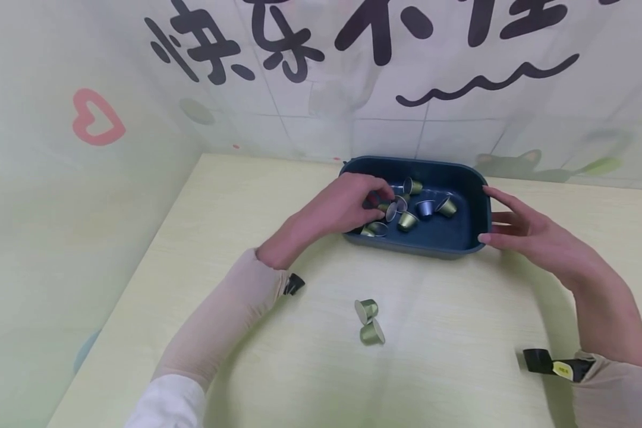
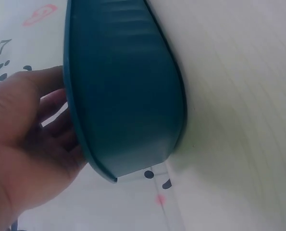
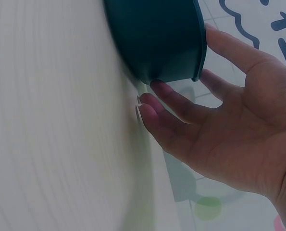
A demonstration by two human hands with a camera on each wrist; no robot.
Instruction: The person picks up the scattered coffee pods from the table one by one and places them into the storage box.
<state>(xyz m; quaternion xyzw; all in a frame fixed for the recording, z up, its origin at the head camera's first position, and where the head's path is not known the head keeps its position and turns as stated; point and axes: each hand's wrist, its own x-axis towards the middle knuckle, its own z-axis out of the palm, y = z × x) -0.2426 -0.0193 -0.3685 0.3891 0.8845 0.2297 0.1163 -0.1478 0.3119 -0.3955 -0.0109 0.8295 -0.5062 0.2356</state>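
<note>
A dark blue plastic bin (image 1: 422, 246) stands against the wall, holding several foil coffee capsules, mostly green-gold, with one blue capsule (image 1: 425, 208) among them. My left hand (image 1: 348, 202) reaches over the left end of the bin, its fingers bent down inside. Thumb and fingers pinch a green-gold capsule (image 1: 390, 211); in the left wrist view the bin's wall (image 2: 128, 91) hides the fingertips. At the opposite end my right hand (image 1: 535, 235) grips the bin, thumb at the near corner of the rim and index finger at the far corner. Its other fingers bend against the outer wall (image 3: 157, 43).
Two green capsules, a farther one (image 1: 367, 310) and a nearer one (image 1: 372, 333), lie close together on the pale wooden table (image 1: 299, 356) in front of the bin. A printed white wall covering (image 1: 310, 131) rises directly behind, and another stands along the table's left edge.
</note>
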